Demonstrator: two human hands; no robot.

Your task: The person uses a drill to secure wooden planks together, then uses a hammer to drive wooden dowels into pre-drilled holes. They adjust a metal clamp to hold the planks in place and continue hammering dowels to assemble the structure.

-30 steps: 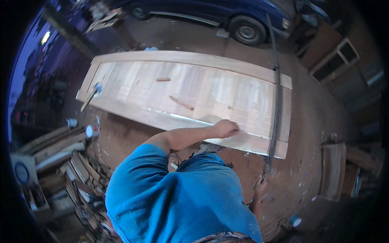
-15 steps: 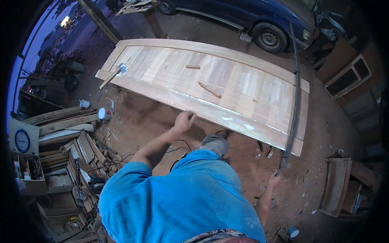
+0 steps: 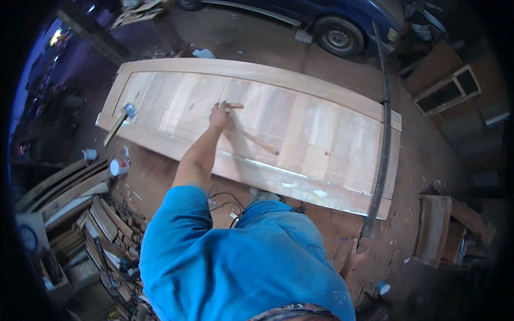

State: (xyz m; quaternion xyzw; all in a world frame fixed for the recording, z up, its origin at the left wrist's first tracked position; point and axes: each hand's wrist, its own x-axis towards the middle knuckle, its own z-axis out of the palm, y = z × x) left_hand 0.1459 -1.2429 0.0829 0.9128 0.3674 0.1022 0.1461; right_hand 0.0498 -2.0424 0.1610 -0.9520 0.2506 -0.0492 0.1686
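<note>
A long pale wooden door panel (image 3: pixel 305 123) lies flat before me. My left hand (image 3: pixel 219 117) is stretched over its middle, fingers closed at the left end of a short reddish-brown wood strip (image 3: pixel 235 106). A longer thin strip (image 3: pixel 265 145) lies on the panel nearer to me. Across the panel's right end runs a long dark bar clamp (image 3: pixel 383 155). Down at the clamp's near end, my right hand (image 3: pixel 355 259) is wrapped round its handle, partly hard to make out. A hammer (image 3: pixel 129 112) with a pale wooden handle rests on the panel's left end.
Stacked wood offcuts (image 3: pixel 101 224) fill the left side, beside a white tub (image 3: pixel 118 166). A dark blue vehicle (image 3: pixel 353 16) stands beyond the panel. Wooden frames (image 3: pixel 450 91) lean at the right, and a wooden box-like piece (image 3: pixel 433 227) sits on the floor. Cables lie near my feet.
My left hand has gone from beside the panel's near edge out over it to the short strip. My right hand stays at the clamp's near end. The view has shifted slightly.
</note>
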